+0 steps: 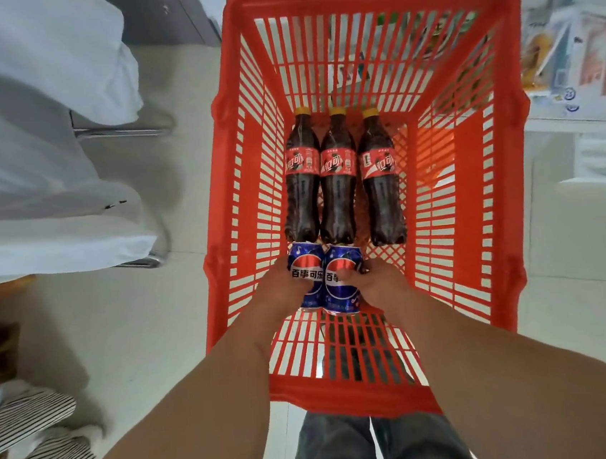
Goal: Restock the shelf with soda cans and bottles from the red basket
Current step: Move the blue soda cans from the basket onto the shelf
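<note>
Down near the front edge of the red basket [367,2], the left hand [276,288] and right hand [376,283] each wrap a blue can [307,266]. Probably heavy-ish, slick, rigid; gripping mid-body looks safest.

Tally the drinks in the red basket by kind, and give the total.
Dark cola plastic bottles with yellow caps and red labels: 3
Blue soda cans: 2, one under each hand
Total: 5
</note>
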